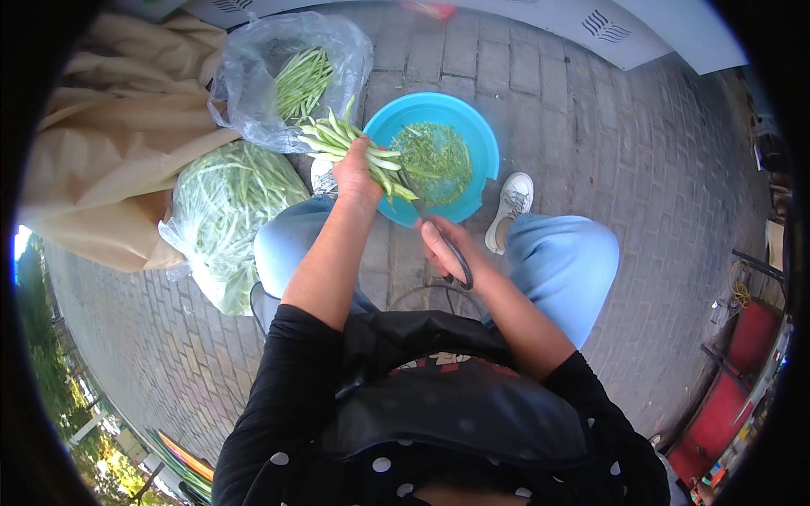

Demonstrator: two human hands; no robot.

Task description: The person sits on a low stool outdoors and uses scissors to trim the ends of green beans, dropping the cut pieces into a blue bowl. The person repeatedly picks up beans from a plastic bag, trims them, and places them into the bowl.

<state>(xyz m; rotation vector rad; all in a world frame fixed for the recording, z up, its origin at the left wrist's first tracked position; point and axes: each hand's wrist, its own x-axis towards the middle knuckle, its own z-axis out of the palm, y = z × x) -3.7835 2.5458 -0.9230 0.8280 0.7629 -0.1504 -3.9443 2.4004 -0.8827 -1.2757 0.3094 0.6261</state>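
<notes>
My left hand (358, 172) grips a bunch of green beans (332, 140), held over the left rim of a turquoise plastic basin (486, 136). Black-handled scissors (463, 259) are in my right hand (446, 248), their blades at the lower ends of the beans. How far the blades are apart cannot be made out. Small green bean trimmings (436, 155) lie in the basin. Behind the bunch, an open clear plastic bag (345, 47) contains more green beans (304, 82). A fuller clear bag of beans (237, 196) rests beside my left knee.
Brown sheeting (126, 152) is draped at the left. My white shoes (516, 195) stand on either side of the basin on grey paving (633, 158). White panels with vents (607, 28) line the far side. A red object (753, 341) lies at the right.
</notes>
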